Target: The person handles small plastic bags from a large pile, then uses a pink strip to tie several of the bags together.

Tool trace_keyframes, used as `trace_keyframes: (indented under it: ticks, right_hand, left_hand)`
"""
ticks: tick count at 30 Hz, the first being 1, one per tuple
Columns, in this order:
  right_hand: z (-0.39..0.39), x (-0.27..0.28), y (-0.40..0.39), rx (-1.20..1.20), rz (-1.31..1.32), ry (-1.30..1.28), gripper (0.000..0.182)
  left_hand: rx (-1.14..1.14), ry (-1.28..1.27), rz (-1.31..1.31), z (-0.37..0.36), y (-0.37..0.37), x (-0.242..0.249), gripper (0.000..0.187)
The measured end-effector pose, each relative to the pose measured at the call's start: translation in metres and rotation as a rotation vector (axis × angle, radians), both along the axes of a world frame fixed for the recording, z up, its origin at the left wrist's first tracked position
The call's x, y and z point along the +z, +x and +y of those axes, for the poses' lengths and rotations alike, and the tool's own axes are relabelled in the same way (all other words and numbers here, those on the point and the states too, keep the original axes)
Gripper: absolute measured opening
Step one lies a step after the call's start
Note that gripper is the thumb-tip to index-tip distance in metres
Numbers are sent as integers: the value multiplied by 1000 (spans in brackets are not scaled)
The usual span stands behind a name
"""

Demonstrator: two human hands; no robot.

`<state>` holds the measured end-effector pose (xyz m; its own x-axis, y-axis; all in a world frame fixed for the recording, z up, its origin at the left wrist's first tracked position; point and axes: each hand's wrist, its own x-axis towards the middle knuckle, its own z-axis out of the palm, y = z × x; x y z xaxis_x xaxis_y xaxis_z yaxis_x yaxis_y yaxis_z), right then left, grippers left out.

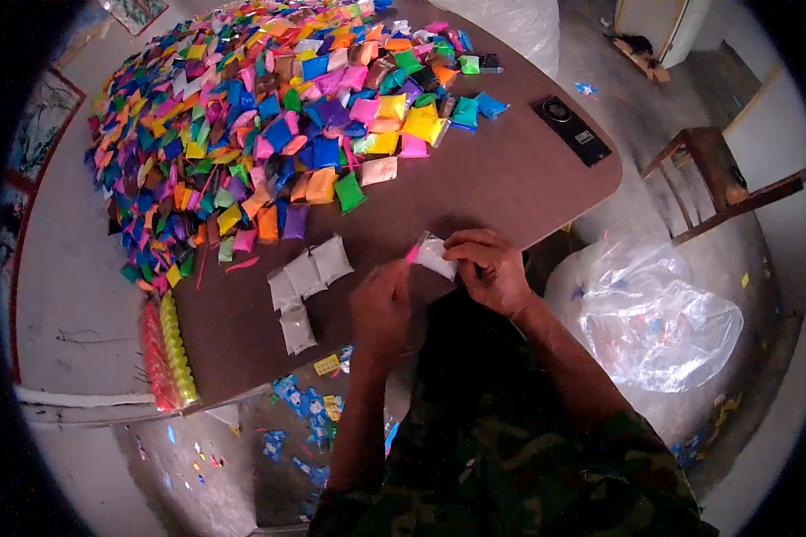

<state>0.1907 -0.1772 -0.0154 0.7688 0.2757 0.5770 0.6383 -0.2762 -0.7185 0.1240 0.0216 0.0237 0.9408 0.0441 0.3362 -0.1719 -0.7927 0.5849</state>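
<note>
Near the table's front edge, my right hand pinches a small white packet at its right side. A bit of pink shows at the packet's left end. My left hand is just left of that packet, its fingers curled together; whether they hold anything is too dark to tell. Several white packets lie in a group on the brown table, left of my left hand. Beyond them spreads a large heap of small colourful packets.
A black device lies at the table's right. Red and yellow-green wrapped strips lie at the left corner. On the floor are a clear plastic bag, a wooden chair and scattered blue wrappers.
</note>
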Motion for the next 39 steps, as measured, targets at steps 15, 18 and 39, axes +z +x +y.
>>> trace_keyframes:
  ticks: [15,18,39]
  right_hand:
    - [2,6,-6,32,42,-4,26]
    - [1,15,-8,30,-7,-75,27]
    - [19,23,-51,11,-206,-633,58]
  left_hand:
    - [256,-36,-114,30,-55,23,18]
    - [471,-129,-261,86,-86,0,12]
    - [986,92,-163,249,-119,-46,22]
